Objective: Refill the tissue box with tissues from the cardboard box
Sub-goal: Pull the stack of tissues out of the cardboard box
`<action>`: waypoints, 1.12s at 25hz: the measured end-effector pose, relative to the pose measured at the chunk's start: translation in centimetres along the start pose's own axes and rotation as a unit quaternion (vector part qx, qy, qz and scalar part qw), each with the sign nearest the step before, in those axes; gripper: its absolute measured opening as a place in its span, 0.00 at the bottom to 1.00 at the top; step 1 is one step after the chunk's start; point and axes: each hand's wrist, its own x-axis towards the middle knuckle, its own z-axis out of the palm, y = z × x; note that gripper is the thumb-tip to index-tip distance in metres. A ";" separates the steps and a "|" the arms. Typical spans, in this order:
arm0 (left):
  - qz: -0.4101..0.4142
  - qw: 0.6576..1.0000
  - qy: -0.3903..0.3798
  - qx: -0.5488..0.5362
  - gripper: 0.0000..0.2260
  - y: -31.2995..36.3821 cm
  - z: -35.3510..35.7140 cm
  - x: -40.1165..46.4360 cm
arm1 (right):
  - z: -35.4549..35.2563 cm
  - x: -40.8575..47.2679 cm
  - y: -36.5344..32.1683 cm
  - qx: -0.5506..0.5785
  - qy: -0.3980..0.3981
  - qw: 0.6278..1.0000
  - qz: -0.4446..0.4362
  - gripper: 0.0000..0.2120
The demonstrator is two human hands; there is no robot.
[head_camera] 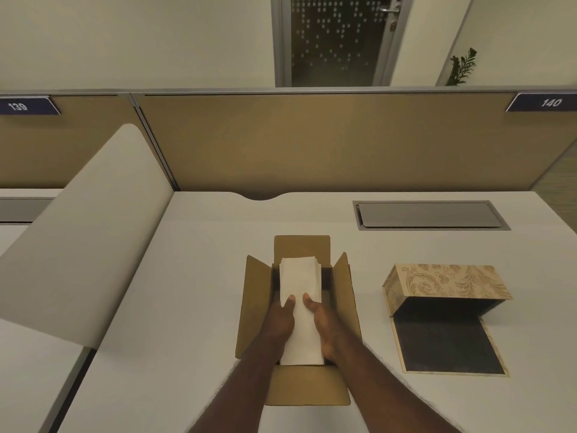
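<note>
At the far left a pale curved divider rises off the surface, and the tan partition behind it carries a dark tag reading 139.

Left of centre, the left hand presses against the left side of a white stack of tissues, thumb lying on top, fingers hidden beneath. The stack's long axis runs away from the person, its far end pointing toward the partition and its near end toward the body. It sits over the open mouth of the cardboard box, whose four flaps are folded outward; what else lies inside the box is hidden by the stack and the hands. The right hand holds the stack's right side in the same way, so each grip is closed on the tissues from its own side.

Further right, well apart from the cardboard box, the tissue box, gold-patterned, lies with its flap folded flat onto the surface; the dark interior shows nothing inside.

Beyond it a grey cable hatch is set flush in the pale surface. Above, a tag reading 140, a frosted glass door and a green plant stand against cream walls.
</note>
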 end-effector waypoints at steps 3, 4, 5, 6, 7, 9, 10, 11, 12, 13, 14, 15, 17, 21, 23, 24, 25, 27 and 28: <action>0.030 1.000 -0.001 0.010 0.22 0.1 -0.4 -0.9 | 0.2 -1.2 -0.6 -0.036 0.030 0.999 -0.026 0.26; 0.044 0.999 -0.003 0.011 0.22 0.2 -0.7 -1.3 | 0.1 -1.7 -0.8 -0.047 0.037 0.998 -0.038 0.26; 0.059 0.998 -0.004 0.012 0.22 0.4 -0.9 -1.7 | 0.1 -2.2 -1.0 -0.052 0.039 0.997 -0.048 0.25; 0.072 0.997 -0.004 0.015 0.22 0.6 -1.1 -2.2 | 0.1 -2.6 -1.2 -0.053 0.040 0.996 -0.057 0.25; 0.085 0.996 -0.003 0.019 0.23 0.8 -1.2 -2.6 | 0.1 -3.0 -1.4 -0.051 0.040 0.996 -0.067 0.25; 0.117 0.993 0.002 0.029 0.23 1.2 -1.5 -3.7 | 0.2 -4.0 -1.8 -0.054 0.041 0.994 -0.091 0.26; 0.137 0.990 0.001 0.028 0.23 1.5 -1.6 -4.3 | 0.2 -4.4 -2.0 -0.055 0.039 0.992 -0.105 0.26; 0.157 0.987 -0.002 0.022 0.22 1.7 -1.6 -4.9 | 0.4 -5.0 -2.3 -0.052 0.035 0.991 -0.122 0.25; 0.174 0.985 -0.005 0.014 0.22 2.0 -1.7 -5.5 | 0.4 -5.6 -2.6 -0.047 0.032 0.988 -0.143 0.24; 0.187 0.982 -0.008 0.006 0.23 2.3 -1.8 -6.0 | 0.5 -6.1 -3.0 -0.042 0.034 0.985 -0.167 0.23; 0.199 0.980 -0.008 0.002 0.23 2.6 -1.9 -6.6 | 0.5 -6.7 -3.3 -0.035 0.034 0.981 -0.189 0.24; 0.208 0.978 -0.007 -0.002 0.23 2.9 -2.0 -7.0 | 0.4 -7.3 -3.7 -0.023 0.030 0.978 -0.204 0.27; 0.219 0.976 -0.006 -0.009 0.23 3.5 -2.2 -7.8 | 0.1 -8.4 -4.3 -0.005 0.022 0.975 -0.219 0.31; 0.261 0.964 -0.022 -0.040 0.21 4.7 -1.4 -9.6 | -1.5 -11.3 -5.4 0.003 0.022 0.974 -0.224 0.24; 0.272 0.961 -0.024 -0.048 0.19 5.5 -0.5 -10.4 | -2.5 -12.5 -5.9 0.009 0.023 0.974 -0.227 0.21; 0.276 0.959 -0.029 -0.053 0.19 5.9 0.1 -10.9 | -3.2 -12.9 -6.2 0.014 0.023 0.972 -0.232 0.20; 0.281 0.958 -0.033 -0.055 0.18 6.3 0.8 -11.2 | -4.0 -13.3 -6.4 0.021 0.022 0.971 -0.239 0.20; 0.298 0.952 -0.038 -0.056 0.18 7.1 2.2 -12.1 | -5.5 -13.9 -7.1 0.027 0.028 0.967 -0.253 0.19; 0.308 0.949 -0.042 -0.058 0.18 7.5 3.0 -12.5 | -6.4 -14.3 -7.4 0.027 0.032 0.964 -0.262 0.18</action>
